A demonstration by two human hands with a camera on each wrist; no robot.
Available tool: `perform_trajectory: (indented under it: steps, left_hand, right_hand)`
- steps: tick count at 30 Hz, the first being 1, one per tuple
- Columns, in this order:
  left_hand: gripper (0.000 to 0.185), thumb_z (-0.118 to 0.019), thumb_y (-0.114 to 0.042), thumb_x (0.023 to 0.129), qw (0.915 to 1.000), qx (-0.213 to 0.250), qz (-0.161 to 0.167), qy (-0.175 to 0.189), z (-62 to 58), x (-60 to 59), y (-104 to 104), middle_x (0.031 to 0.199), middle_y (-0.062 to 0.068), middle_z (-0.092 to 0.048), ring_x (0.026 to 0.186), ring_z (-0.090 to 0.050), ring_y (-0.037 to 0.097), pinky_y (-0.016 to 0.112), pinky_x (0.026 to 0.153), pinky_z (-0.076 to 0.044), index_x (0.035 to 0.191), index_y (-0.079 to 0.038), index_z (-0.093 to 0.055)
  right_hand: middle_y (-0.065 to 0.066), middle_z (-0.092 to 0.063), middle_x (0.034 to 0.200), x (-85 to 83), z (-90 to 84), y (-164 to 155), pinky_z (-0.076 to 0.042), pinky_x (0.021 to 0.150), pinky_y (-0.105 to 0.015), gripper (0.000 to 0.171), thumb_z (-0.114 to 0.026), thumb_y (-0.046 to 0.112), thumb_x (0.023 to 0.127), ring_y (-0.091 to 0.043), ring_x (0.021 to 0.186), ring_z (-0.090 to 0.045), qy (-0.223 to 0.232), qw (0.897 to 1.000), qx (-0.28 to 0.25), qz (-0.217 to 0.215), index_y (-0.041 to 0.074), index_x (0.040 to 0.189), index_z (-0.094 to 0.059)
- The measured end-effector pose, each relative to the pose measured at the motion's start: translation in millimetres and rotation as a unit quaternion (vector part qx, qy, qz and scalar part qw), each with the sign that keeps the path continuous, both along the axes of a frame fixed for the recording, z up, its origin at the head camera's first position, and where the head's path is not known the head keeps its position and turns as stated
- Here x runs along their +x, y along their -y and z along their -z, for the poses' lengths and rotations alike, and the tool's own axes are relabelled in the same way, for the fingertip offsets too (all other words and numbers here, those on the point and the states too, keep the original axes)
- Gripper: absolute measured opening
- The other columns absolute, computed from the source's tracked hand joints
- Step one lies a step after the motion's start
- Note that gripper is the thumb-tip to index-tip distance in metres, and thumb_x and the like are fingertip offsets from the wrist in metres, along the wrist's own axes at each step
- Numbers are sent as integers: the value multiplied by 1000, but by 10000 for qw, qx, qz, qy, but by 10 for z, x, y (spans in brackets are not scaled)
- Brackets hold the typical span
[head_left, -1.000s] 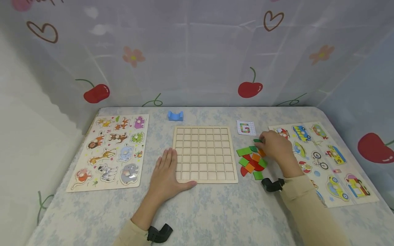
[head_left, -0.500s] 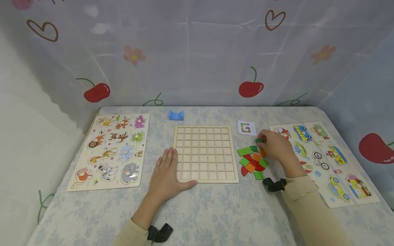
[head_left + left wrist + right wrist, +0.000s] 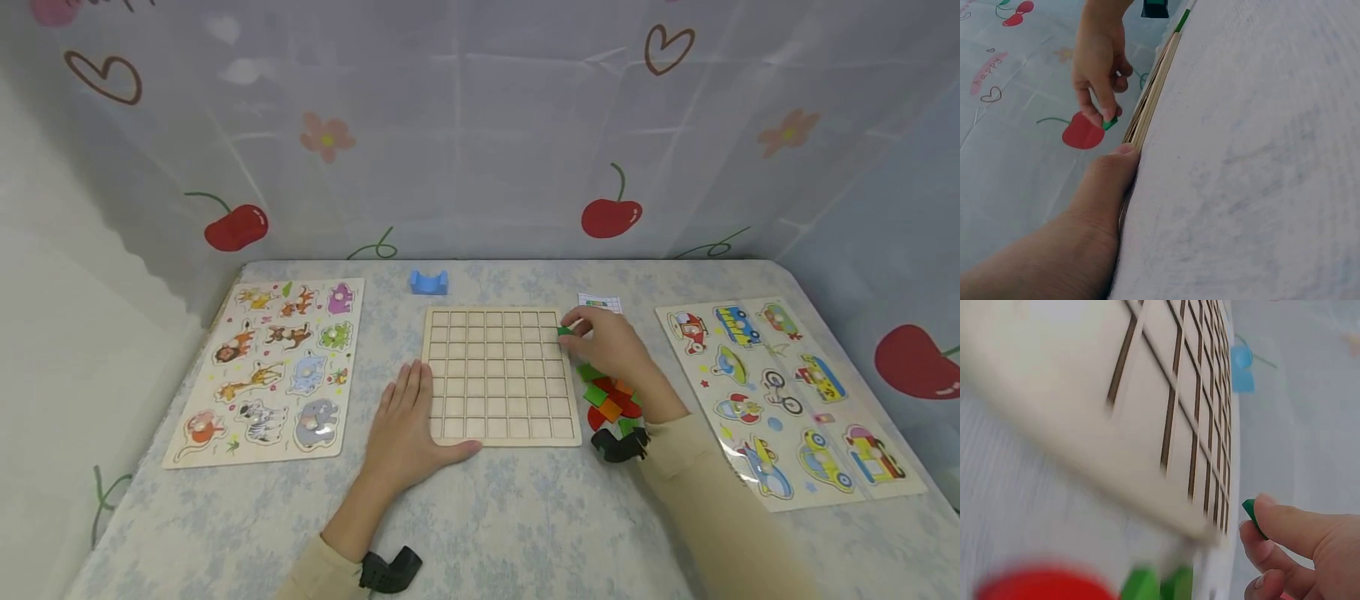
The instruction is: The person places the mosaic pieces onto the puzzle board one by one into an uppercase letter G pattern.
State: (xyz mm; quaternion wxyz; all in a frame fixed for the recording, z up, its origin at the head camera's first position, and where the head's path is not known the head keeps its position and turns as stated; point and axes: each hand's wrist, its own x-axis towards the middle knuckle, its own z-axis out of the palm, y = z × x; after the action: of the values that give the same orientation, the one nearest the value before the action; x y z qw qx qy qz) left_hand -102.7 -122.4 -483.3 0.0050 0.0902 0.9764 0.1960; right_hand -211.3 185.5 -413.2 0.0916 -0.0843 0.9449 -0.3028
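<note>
Right hand (image 3: 618, 354) pinches a dark green piece (image 3: 565, 331) between thumb and forefinger, the remaining fingers curled in; the piece is located right of centre in the head view, near the right rim of the wooden grid board (image 3: 495, 368), and the left wrist view shows it raised clear of the board. Left hand (image 3: 405, 433) lies flat with fingers straight and thumb spread, gripping nothing; it borders the lower left corner of the board, fingers along the left edge and thumb along the bottom edge. Each wrist carries a black fitting, the left one (image 3: 390, 569) at bottom centre-left of the head view. Below the right hand, right of the board, lies a pile of green, red and orange pieces (image 3: 609, 403), partly hidden by the hand. Above the same hand, a printed pattern card (image 3: 599, 302) is partly covered. A light blue notched block (image 3: 429, 283) sits beyond the board, at upper centre-left. An animal puzzle board (image 3: 288, 361) occupies the left of the frame; a vehicle puzzle board (image 3: 750, 429) occupies the right. All rest on a blue-and-white patterned tabletop (image 3: 517, 525), with a cherry-print curtain (image 3: 465, 158) across the upper frame.
</note>
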Motion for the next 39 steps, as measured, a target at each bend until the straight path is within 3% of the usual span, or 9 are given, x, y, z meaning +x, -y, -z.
perform_trajectory:
  steps: [7, 13, 29, 39]
  left_hand:
    - [136, -56, -91, 67, 10000, 2, -16, -3, -11, 11, -6, 168, 13, -6, 156, -4, 27, 48, 126, -9, 159, -4, -7]
    - [135, -59, -88, 67, 10000, 32, -22, -74, -19, 26, -9, 168, 14, -8, 156, -6, 29, 49, 126, -11, 159, -3, -9]
    - [136, -57, -90, 66, 10000, 5, -21, -52, -15, 22, -6, 168, 13, -7, 156, -5, 28, 49, 126, -11, 159, -3, -8]
    - [137, -59, -90, 65, 10000, 1, -45, -50, -25, 13, -9, 168, 13, -7, 156, -5, 28, 48, 126, -11, 159, -3, -8]
  right_hand:
    - [-6, -69, 104, -76, 26, 478, -48, 68, -33, 23, -69, 28, 94, -22, 83, -61, 85, 9998, -86, -147, 18, 115, -68]
    - [-5, -70, 105, -125, 77, 693, -51, 70, -34, 25, -69, 30, 94, -22, 86, -65, -12, 9998, 201, -73, 18, 116, -68]
    - [-2, -64, 88, -152, 142, 748, -44, 61, -30, 25, -69, 33, 93, -17, 73, -56, -345, 9980, 493, -179, 15, 111, -71]
    - [-2, -67, 95, -165, 164, 769, -47, 62, -30, 23, -70, 35, 92, -17, 78, -60, -591, 9948, 769, -298, 19, 109, -76]
